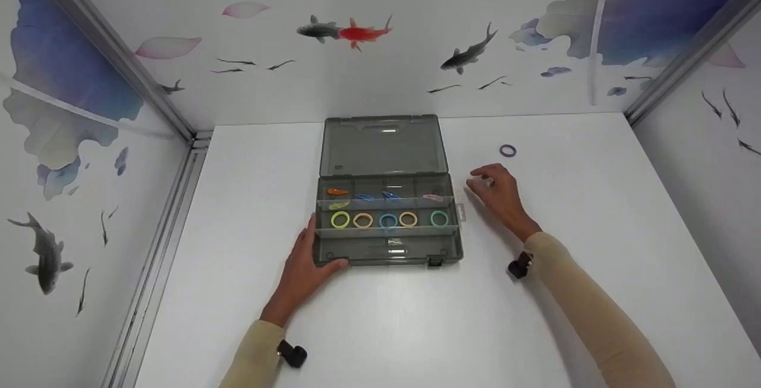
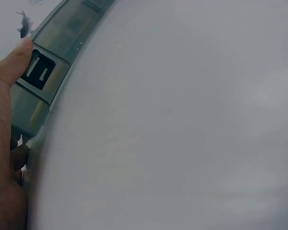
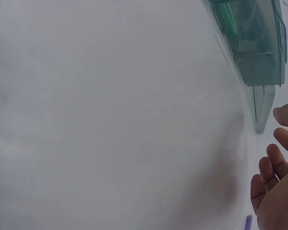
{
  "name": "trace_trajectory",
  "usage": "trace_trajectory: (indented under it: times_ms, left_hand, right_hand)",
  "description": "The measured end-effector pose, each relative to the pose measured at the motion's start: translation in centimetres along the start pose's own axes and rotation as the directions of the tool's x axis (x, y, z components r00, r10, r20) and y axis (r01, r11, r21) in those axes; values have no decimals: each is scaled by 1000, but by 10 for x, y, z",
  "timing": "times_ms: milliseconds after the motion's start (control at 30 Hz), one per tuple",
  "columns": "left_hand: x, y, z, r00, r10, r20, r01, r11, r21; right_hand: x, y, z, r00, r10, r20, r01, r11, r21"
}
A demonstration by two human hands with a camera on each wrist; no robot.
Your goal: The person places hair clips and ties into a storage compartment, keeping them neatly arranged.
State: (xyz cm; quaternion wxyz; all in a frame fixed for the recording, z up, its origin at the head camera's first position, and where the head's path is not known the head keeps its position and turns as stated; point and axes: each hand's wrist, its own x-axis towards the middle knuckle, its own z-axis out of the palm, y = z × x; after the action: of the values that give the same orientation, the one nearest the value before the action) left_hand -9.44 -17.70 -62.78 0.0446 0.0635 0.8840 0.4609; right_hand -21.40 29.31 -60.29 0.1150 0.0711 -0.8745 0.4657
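Note:
A smoky grey divided plastic box [image 1: 362, 249] stands on the table with its lid [image 1: 383, 150] tipped back. My left hand [image 1: 300, 278] grips its front left corner, fingers along the side and thumb at the front. Several coloured rings, like small hair ties, line the middle row, among them a green ring [image 1: 439, 218] and a blue ring [image 1: 388, 220]. Hair clips lie in the back row, including an orange clip [image 1: 337, 192] and a pink clip [image 1: 432, 197]. Right of the box, my right hand [image 1: 499, 195] hovers with loosely bent fingers, holding nothing visible.
A purple ring [image 1: 508, 151] lies on the white table [image 1: 571, 168] beyond my right hand. A clear tab [image 1: 461, 213] juts from the box's right side. Walls printed with fish [image 1: 368, 32] enclose the back and both sides.

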Motion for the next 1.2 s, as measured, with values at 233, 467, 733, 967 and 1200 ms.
trace_trajectory:
  times_ms: [233, 467, 733, 967, 1200]
  left_hand:
    - [0, 0, -1, 1000, -14, 8, 14, 1000, -15]
    - [0, -2, -1, 1000, 5, 3, -5, 1000, -7]
    - [0, 0, 0, 1000, -4, 0, 4, 1000, -8]
    - [0, -1, 1, 1000, -10, 0, 10, 1000, -10]
    - [-1, 2, -1, 1000, -4, 1, 4, 1000, -18]
  right_hand:
    - [-2, 18, -16, 996, 64, -60, -66, 997, -33]
    - [0, 33, -35, 988, 121, -95, -127, 990, -58]
    - [2, 44, -48, 965, 238, -114, -247, 967, -69]
    - [15, 48, -52, 942, 324, -89, -331, 940, -80]
    - [31, 52, -55, 909, 407, -91, -414, 907, -78]
